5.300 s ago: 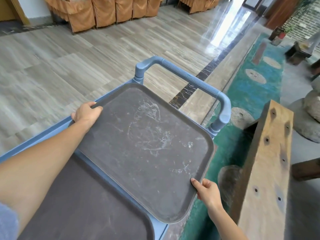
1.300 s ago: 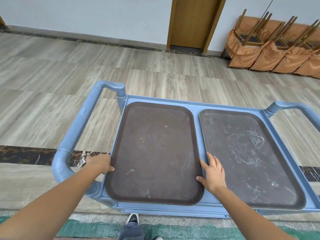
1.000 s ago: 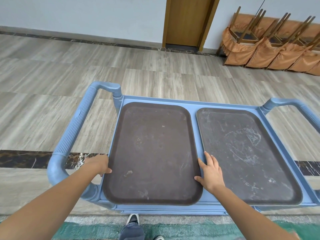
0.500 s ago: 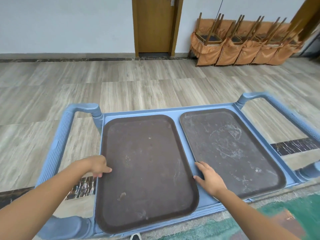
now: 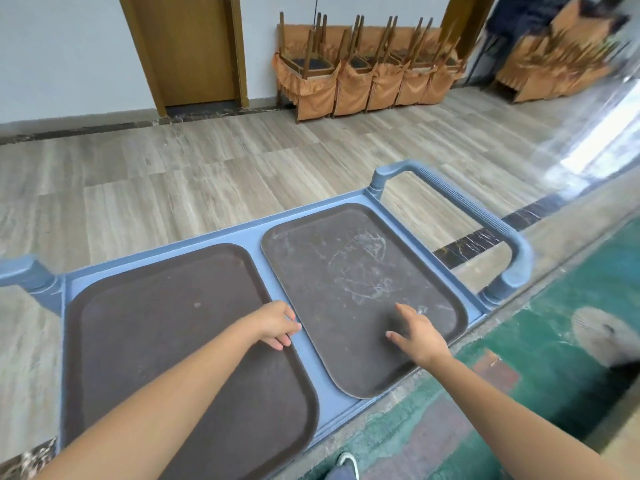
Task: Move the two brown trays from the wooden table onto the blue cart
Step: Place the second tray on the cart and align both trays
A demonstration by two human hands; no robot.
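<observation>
Both flat brown rectangular trays now lie side by side on the blue plastic cart (image 5: 256,233), so the task looks finished. Since half a second ago the hands have shifted right: the left hand (image 5: 275,325), fingers curled, touches the left tray's (image 5: 166,327) right rim; the right hand (image 5: 417,332) hovers spread, holding nothing, over the scuffed right tray (image 5: 346,271), whose near corner overhangs the cart's edge slightly.

Two brown trays (image 5: 360,289) lie side by side on the blue cart (image 5: 256,233).

Pale wood-grain floor (image 5: 194,174), white wall (image 5: 65,53), wooden door (image 5: 188,46), stacked orange-skirted chairs (image 5: 367,71).
</observation>
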